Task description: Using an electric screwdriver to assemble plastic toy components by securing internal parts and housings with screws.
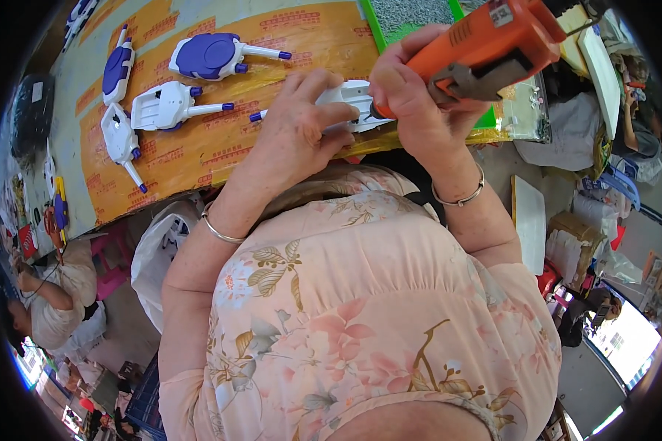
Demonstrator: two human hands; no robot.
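Note:
My right hand [426,95] is wrapped round an orange electric screwdriver [485,48], its black nose pointing down and to the left. The tool's tip meets a white plastic housing [354,94] on the table near the front edge. My left hand [301,121] lies over the housing's left part, its fingers pressed on it and holding it down. A purple-tipped stem pokes out left of that hand; much of the housing is hidden under both hands.
Several white-and-purple plastic units [207,57] lie to the left on the orange-taped table [309,29]. A green tray [379,26] of small metal pieces, likely screws, stands at the back right. Below left hangs a white plastic bag [154,253]. Another person [59,294] sits far left.

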